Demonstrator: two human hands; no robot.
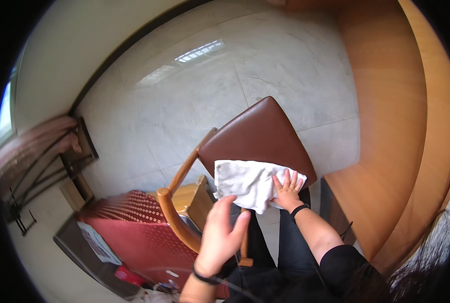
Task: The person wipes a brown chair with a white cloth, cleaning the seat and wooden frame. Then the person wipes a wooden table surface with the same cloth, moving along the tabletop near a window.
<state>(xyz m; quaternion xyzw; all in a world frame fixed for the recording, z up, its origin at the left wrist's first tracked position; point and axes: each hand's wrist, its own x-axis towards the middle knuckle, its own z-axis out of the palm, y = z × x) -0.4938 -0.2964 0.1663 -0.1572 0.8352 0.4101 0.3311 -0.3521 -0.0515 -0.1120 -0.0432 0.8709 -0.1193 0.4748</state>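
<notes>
A chair with a brown leather-like seat [261, 130] and a curved wooden armrest [177, 223] stands in front of me. Across the near part of the seat lies a white cloth [243, 181], wrinkled, with greyish smudges at its left end. My right hand [288, 191] rests palm down on the cloth's right end, fingers spread. My left hand [225, 231] is raised near the cloth's lower left edge, thumb and fingers apart, holding nothing. Each wrist wears a dark band.
Wooden furniture [387, 113] curves along the right side. At the lower left stand a red patterned fabric-covered thing [141, 235] and an open cardboard box [194, 200]. A dark metal rack [39, 170] is at the far left. Grey tiles [194, 98] cover the floor.
</notes>
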